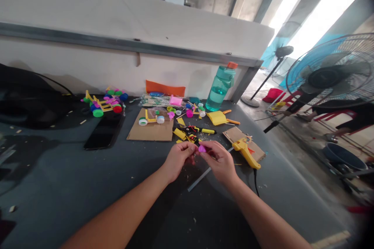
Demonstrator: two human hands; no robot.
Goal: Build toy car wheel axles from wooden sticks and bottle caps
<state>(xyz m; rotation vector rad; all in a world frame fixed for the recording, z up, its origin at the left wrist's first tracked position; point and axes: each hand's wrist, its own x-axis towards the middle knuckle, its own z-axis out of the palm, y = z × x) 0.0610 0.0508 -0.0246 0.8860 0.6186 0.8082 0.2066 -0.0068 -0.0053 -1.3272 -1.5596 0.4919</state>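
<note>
My right hand (219, 160) pinches a small purple piece (202, 148) between thumb and fingers; its exact kind is too small to make out. Right beside it, my left hand (181, 159) is closed in a pinch, and whatever lies between its fingertips is hidden. Just beyond both hands are yellow-and-black pliers (201, 129) and yellow scraps (179, 134). A grey glue stick (199, 179) lies slanted under my right hand, near a yellow glue gun (247, 153) on cardboard. Behind my left hand, a small yellow toy car (151, 117) with bottle-cap wheels stands on a cardboard sheet (150, 134).
A teal water bottle (217, 91) stands at the back right, near orange-handled scissors (230, 121) and a yellow sheet (216, 118). Several bottle caps (189, 113) lie mid-table. Toward the left are a phone (104, 132) and colourful toy cars (105, 105). A fan (327, 76) stands at right.
</note>
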